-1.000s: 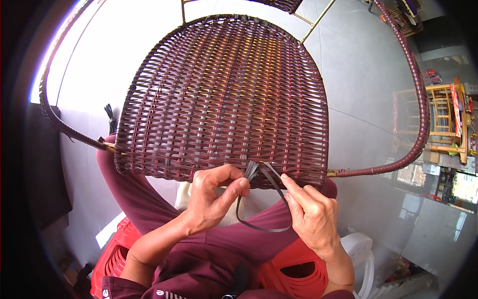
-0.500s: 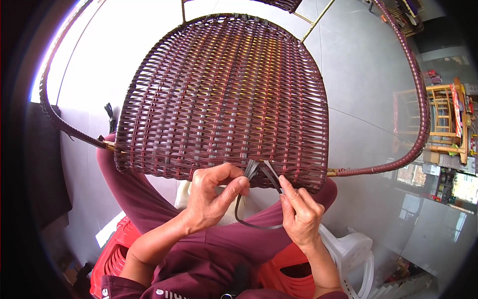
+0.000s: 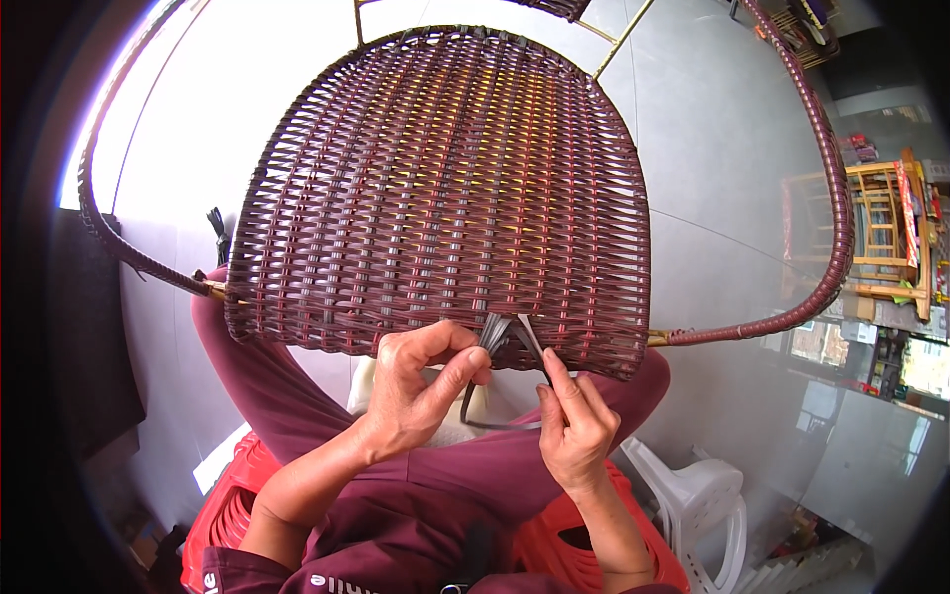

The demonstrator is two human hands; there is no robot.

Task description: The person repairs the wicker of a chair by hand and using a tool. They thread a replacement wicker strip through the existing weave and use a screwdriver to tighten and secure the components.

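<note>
A dark reddish-brown woven wicker chair seat [image 3: 435,188] lies across my knees, its straight edge toward me. Dark flat weaving strips [image 3: 497,335] come out of the weave at that near edge, right of the middle. My left hand [image 3: 427,381] pinches them between thumb and forefinger. One strip loops down below the edge and runs to my right hand [image 3: 579,416], whose thumb and fingers close on it near the weave. The strip's end is hidden by the right hand.
Wrapped curved armrests [image 3: 836,198] arch out on both sides of the seat. Under me is a red plastic seat [image 3: 233,505], with a white plastic stool [image 3: 698,495] to the right. Wooden frames [image 3: 881,228] stand at the far right on the grey floor [image 3: 712,178].
My right hand has shifted slightly left and down, and the strip's loop has become smaller. The left hand keeps its pinch almost in place.
</note>
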